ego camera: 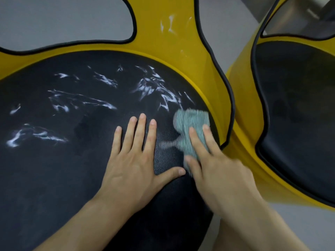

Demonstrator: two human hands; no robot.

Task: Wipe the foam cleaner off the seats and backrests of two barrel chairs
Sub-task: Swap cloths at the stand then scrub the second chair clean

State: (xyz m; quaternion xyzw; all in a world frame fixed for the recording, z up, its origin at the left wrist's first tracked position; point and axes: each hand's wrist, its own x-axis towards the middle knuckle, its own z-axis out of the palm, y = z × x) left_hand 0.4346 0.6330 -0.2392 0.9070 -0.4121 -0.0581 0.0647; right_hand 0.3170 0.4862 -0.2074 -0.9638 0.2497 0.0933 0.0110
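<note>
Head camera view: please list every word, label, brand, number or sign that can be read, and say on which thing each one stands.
None: no readable text in this view.
Black seat: only white foam streaks, no letters.
Yellow backrest: foam smears only, no label.
Green cloth under the right hand: blurred, no tag seen.
Second chair: no markings seen.

Indoor seating area: yellow barrel chairs (208, 57), plain grey floor (54, 20).
</note>
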